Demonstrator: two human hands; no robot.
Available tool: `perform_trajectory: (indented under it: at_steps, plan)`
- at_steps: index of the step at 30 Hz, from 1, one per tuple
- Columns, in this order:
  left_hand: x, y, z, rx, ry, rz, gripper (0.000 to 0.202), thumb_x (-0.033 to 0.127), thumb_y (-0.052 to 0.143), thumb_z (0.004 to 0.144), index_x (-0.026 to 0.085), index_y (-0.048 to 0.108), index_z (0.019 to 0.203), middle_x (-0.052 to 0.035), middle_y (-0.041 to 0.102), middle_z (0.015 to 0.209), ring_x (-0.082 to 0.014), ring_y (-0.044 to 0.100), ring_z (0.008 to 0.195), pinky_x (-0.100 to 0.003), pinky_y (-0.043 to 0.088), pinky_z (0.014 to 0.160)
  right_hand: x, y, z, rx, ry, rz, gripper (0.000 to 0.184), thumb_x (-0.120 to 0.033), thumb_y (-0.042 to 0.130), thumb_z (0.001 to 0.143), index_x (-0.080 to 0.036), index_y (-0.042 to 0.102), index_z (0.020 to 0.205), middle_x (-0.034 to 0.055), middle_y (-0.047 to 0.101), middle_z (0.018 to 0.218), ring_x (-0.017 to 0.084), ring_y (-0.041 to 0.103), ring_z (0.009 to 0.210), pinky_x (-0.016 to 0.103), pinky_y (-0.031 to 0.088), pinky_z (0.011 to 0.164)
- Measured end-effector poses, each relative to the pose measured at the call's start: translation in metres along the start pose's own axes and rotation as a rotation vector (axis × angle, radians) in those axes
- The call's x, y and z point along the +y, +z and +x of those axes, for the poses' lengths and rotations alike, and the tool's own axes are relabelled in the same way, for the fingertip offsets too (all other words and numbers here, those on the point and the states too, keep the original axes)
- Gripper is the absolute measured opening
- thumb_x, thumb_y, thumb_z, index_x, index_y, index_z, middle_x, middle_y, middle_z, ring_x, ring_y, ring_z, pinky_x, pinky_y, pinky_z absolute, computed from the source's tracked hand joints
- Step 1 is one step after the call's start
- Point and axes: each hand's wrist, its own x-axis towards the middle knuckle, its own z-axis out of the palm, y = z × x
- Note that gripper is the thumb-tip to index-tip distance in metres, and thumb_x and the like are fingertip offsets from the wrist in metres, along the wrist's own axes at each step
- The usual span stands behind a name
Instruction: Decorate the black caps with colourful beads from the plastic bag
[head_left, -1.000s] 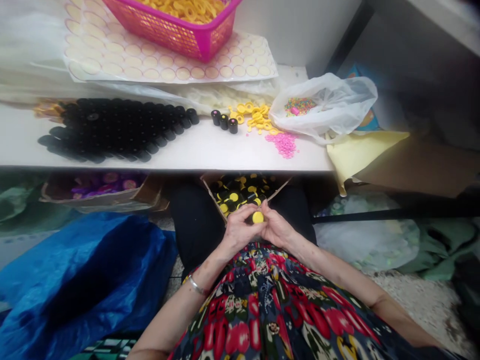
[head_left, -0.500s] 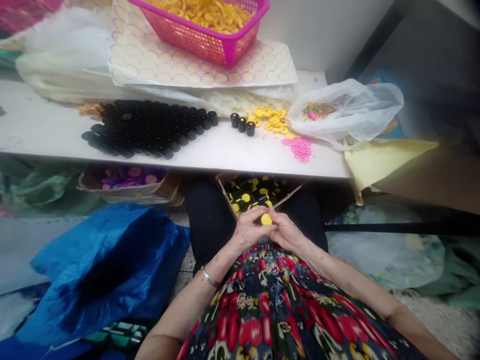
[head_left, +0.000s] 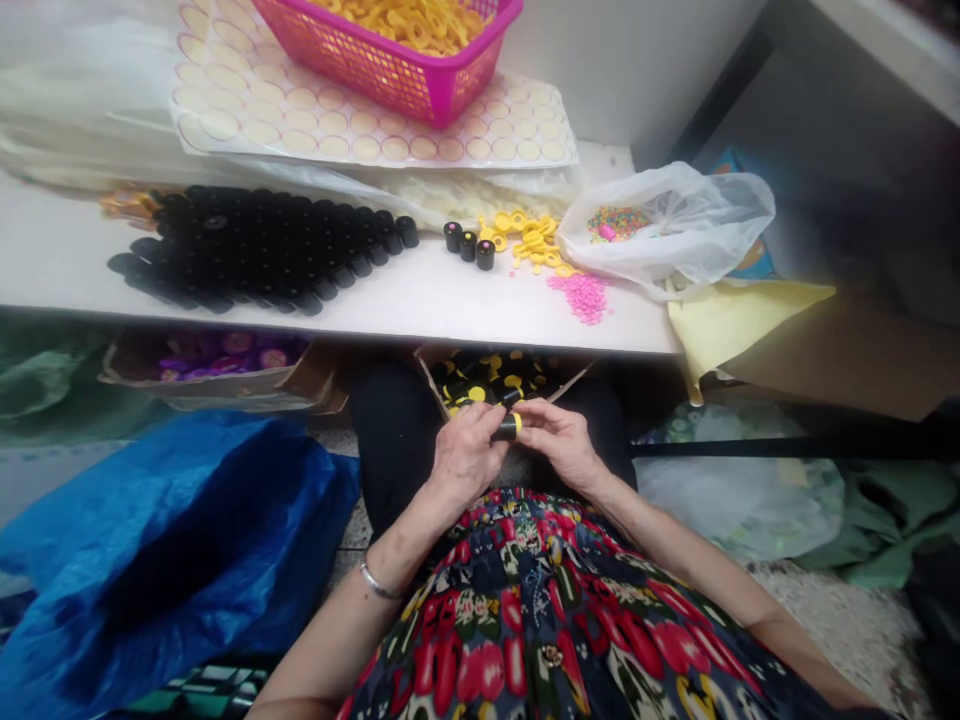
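Note:
Low over my lap, my left hand (head_left: 469, 452) is closed round a small black cylinder with a yellow end (head_left: 508, 428). My right hand (head_left: 559, 440) has its thumb and finger bent at the yellow end, appearing to pinch it. A second dark piece (head_left: 512, 397) shows just above the fingers; whether a hand touches it I cannot tell. Behind the hands, an open cardboard box (head_left: 429, 378) between my knees holds many black pieces with yellow discs. On the table, black cylinders (head_left: 255, 245) stand packed together, with three separate ones (head_left: 469, 245) to their right.
The white table (head_left: 420, 305) bears yellow rings (head_left: 529, 240), pink beads (head_left: 583, 298) and a plastic bag of coloured beads (head_left: 667, 240). A pink basket (head_left: 442, 90) of yellow parts sits behind. A blue bag (head_left: 247, 500) lies left; purple items fill another box (head_left: 195, 390).
The cylinder has turned from its yellow face showing to lying sideways between my hands. My right hand's fingers have moved slightly apart from my left. The whole view has shifted a little.

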Motion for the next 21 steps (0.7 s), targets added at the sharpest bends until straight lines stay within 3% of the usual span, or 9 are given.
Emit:
perform_trajectory:
  at_steps: [3, 8, 12, 16, 21]
  plan:
    - [0.003, -0.008, 0.003, 0.005, -0.007, -0.169, 0.033, 0.019, 0.066, 0.073, 0.018, 0.065, 0.105, -0.0064, 0.064, 0.093, -0.0177, 0.060, 0.084, -0.029, 0.050, 0.075, -0.006, 0.001, -0.001, 0.000, -0.057, -0.019, 0.027, -0.028, 0.078, 0.067, -0.024, 0.072, 0.093, 0.0009, 0.062, 0.090, 0.014, 0.058, 0.081, 0.028, 0.049, 0.076]
    - [0.006, -0.019, 0.006, -0.066, -0.190, -0.649, 0.035, 0.027, 0.071, 0.071, 0.017, 0.065, 0.105, -0.0058, 0.064, 0.096, -0.0160, 0.062, 0.084, -0.027, 0.051, 0.074, -0.010, 0.004, -0.002, 0.016, -0.081, 0.005, 0.026, -0.027, 0.078, 0.069, -0.025, 0.073, 0.094, 0.0015, 0.064, 0.089, 0.015, 0.058, 0.082, 0.029, 0.050, 0.076]
    - [0.005, -0.017, 0.002, -0.036, -0.235, -0.735, 0.034, 0.026, 0.071, 0.072, 0.017, 0.066, 0.105, -0.0064, 0.066, 0.100, -0.0180, 0.063, 0.091, -0.029, 0.052, 0.082, -0.011, 0.004, -0.004, 0.025, -0.062, 0.032, 0.027, -0.028, 0.076, 0.071, -0.028, 0.073, 0.098, 0.0018, 0.067, 0.091, 0.015, 0.061, 0.076, 0.030, 0.053, 0.069]
    - [0.007, -0.015, -0.001, -0.022, -0.057, -0.564, 0.034, 0.022, 0.066, 0.078, 0.019, 0.063, 0.112, -0.0074, 0.066, 0.104, -0.0171, 0.063, 0.093, -0.030, 0.051, 0.085, -0.017, 0.002, -0.008, 0.015, -0.180, -0.106, 0.027, -0.029, 0.075, 0.073, -0.026, 0.072, 0.100, 0.0037, 0.068, 0.093, 0.017, 0.061, 0.083, 0.029, 0.052, 0.071]
    - [0.013, -0.023, 0.003, -0.045, 0.229, -0.433, 0.028, 0.017, 0.059, 0.082, 0.018, 0.063, 0.109, -0.0058, 0.065, 0.089, -0.0134, 0.061, 0.080, -0.024, 0.051, 0.072, -0.025, -0.001, -0.010, -0.032, -0.272, -0.186, 0.028, -0.023, 0.074, 0.074, -0.026, 0.072, 0.101, 0.0036, 0.068, 0.091, 0.016, 0.061, 0.082, 0.029, 0.050, 0.074]
